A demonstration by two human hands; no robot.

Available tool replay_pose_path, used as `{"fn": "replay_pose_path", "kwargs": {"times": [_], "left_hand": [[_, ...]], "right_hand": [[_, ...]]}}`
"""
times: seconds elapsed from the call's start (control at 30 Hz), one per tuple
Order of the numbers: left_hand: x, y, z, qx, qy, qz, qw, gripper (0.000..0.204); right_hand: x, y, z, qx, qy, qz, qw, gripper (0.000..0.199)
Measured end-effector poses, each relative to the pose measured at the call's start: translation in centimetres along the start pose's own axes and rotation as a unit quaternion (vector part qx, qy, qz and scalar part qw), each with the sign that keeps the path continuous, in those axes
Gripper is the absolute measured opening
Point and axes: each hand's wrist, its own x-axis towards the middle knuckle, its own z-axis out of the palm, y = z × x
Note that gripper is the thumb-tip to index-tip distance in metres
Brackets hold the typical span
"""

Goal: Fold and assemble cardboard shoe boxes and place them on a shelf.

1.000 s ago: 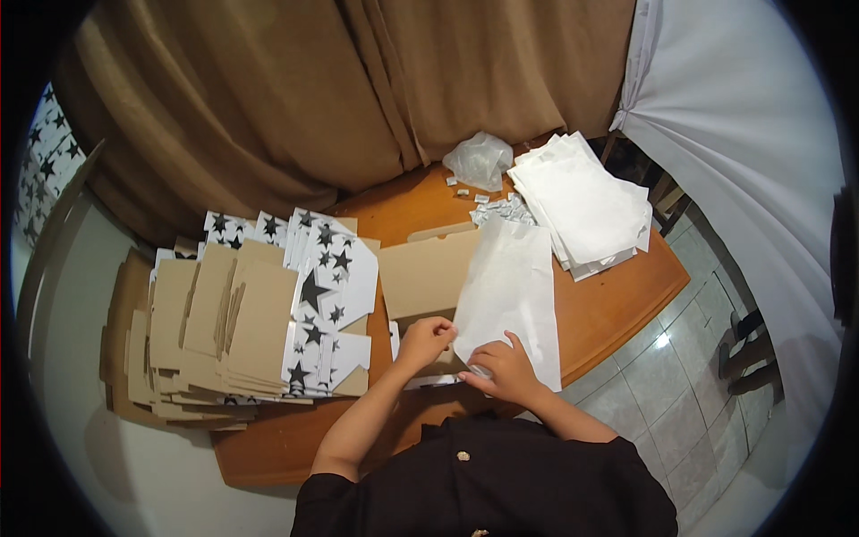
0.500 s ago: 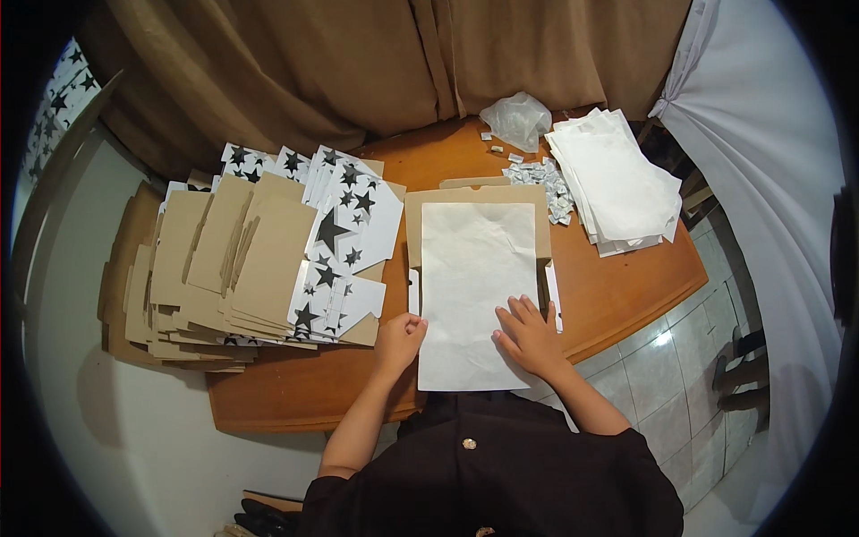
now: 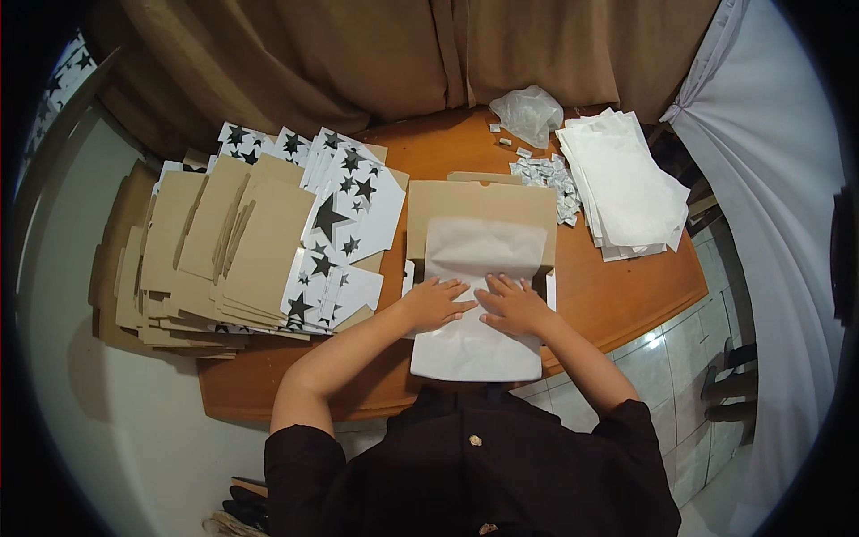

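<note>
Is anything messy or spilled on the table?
Yes. Small white packets lie scattered loose by the clear bag, a few stray toward the far edge. The white sheet under both hands hangs over the table's near edge.

white paper sheet point(image 3: 479, 295), black-starred cardboard point(image 3: 344, 210), brown curtain point(image 3: 358, 54)

Centre of the surface point(image 3: 617, 295): paper sheet point(image 3: 474, 304) lying on the flat cardboard piece point(image 3: 483, 204), both hands resting side by side on the sheet. To the left, overlapping stacks of cardboard flats point(image 3: 224, 251). Far right, pile of sheets point(image 3: 626, 183); small packets point(image 3: 541, 174) between, crumpled bag point(image 3: 528, 112) seemingly behind.
</note>
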Motion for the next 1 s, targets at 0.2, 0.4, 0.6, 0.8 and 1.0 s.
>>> {"fn": "replay_pose_path", "kwargs": {"times": [0.2, 0.4, 0.6, 0.8, 1.0], "left_hand": [[1.6, -1.2, 1.9, -0.036, -0.161, -0.057, 0.985, 0.049], [2.4, -1.2, 2.3, -0.084, -0.185, -0.090, 0.975, 0.055], [2.5, -0.5, -4.3, -0.206, -0.245, -0.081, 0.944, 0.045], [-1.3, 2.2, -7.0, -0.244, -0.163, -0.094, 0.951, 0.059], [-0.8, 2.2, -3.9, -0.191, 0.041, -0.161, 0.967, 0.052]], "right_hand": [[1.6, 1.0, 1.4, 0.056, -0.162, 0.080, 0.982, 0.059], [2.0, 1.9, 1.8, 0.080, -0.188, 0.089, 0.975, 0.057], [-0.6, 2.3, -3.7, 0.246, -0.161, -0.007, 0.956, 0.044], [-2.2, 7.3, -12.2, 0.627, -0.036, -0.071, 0.775, 0.031], [5.0, 20.5, -2.6, 0.331, 0.331, 0.314, 0.826, 0.026]]}}
